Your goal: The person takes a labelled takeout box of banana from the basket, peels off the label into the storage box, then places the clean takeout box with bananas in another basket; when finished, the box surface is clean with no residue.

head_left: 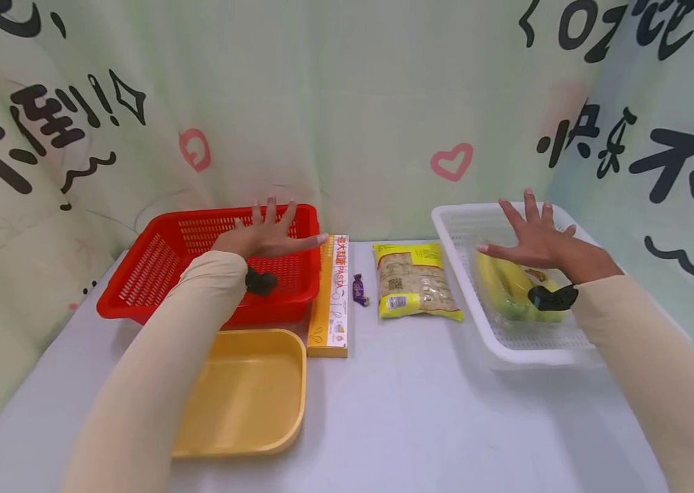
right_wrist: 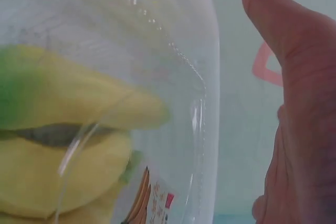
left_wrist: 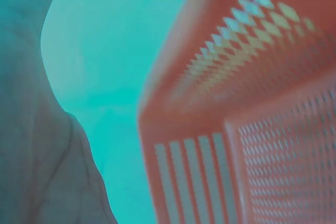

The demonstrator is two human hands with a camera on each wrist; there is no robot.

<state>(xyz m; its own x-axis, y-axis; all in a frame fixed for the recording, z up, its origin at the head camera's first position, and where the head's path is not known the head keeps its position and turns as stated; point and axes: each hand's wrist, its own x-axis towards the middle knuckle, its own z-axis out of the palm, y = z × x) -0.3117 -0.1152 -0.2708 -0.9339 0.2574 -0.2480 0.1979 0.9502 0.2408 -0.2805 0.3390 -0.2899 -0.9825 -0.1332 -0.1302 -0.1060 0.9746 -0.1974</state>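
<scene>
1. Hovering with fingers spread, the left hand [head_left: 267, 236] hangs over the red basket [head_left: 156, 267] at the table's [head_left: 445, 411] far left, holding nothing; whether its palm brushes the rim cannot be told.
2. The right hand [head_left: 534, 236] is equally splayed above the white basket [head_left: 507, 346] at the far right edge, directly over the packed bananas [head_left: 504, 284], gripping nothing.
3. The right wrist view shows the bananas' clear plastic pack [right_wrist: 173, 77] just beside the thumb [right_wrist: 273, 19], so a careless drop of the hand could likely dent it.
4. The white basket sits near the table's right edge; a sideways push might slide it off.
5. Between the baskets lie a pasta box [head_left: 331, 294], a purple candy [head_left: 359, 290] and a yellow packet [head_left: 413, 281]; a sweeping sleeve could scatter them.
6. A yellow tray [head_left: 248, 390] sits under the left forearm.
</scene>
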